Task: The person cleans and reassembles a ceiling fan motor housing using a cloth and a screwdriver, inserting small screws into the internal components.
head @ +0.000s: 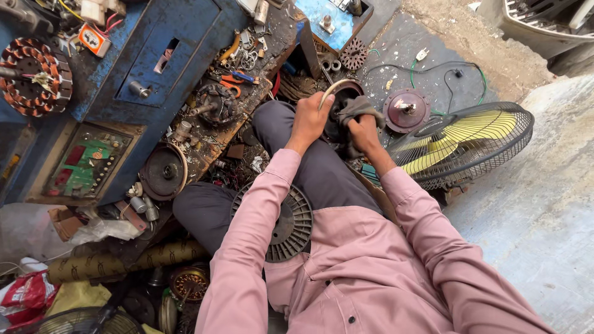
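Here, the biggest thing nearby is the fan cage (470, 139) with yellow blades, lying tilted on the floor to the right, out of the way. Beside the left knee runs a blue workbench (154, 68) strewn with parts. A slotted grey disc (291, 222) rests in the lap, within reach. The left hand (309, 117) is closed around the rim of a dark round motor part (337, 102), seemingly steadying it, while the right hand (365, 131) clutches a grey rag (356, 108) pressed against it. Far left, a red crumpled packet (25, 297) lies by the bench.
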Available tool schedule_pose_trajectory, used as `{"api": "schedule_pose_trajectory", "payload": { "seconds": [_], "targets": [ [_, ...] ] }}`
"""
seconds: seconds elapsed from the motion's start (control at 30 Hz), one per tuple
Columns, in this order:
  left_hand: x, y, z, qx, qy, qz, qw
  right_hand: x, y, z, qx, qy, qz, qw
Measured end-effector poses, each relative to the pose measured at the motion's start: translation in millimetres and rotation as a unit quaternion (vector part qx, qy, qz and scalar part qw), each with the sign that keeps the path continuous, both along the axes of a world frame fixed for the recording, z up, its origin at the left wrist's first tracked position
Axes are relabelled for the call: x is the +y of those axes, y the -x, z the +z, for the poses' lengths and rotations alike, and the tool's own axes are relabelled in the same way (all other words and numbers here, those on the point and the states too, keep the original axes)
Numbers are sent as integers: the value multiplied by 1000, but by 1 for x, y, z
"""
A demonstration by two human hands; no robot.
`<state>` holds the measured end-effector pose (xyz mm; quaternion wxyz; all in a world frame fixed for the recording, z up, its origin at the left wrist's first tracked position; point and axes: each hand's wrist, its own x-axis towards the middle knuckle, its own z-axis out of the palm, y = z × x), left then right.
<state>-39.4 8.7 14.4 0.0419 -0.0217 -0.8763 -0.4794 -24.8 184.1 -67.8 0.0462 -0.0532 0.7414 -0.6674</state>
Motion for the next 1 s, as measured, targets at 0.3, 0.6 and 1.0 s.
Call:
{"api": "schedule_pose_trajectory", "payload": {
  "seconds": [0.3, 0.6, 1.0],
  "targets": [
    [6, 0, 1, 24, 10, -44, 999, -26, -1, 5, 35, -78, -33, 996],
    [7, -1, -2, -19, 4, -3, 1000, -6, -2, 14, 42, -70, -110, 991],
    [4, -1, 0, -8, 5, -11, 1000, -32, -5, 7, 96, -105, -41, 989]
  ]
}}
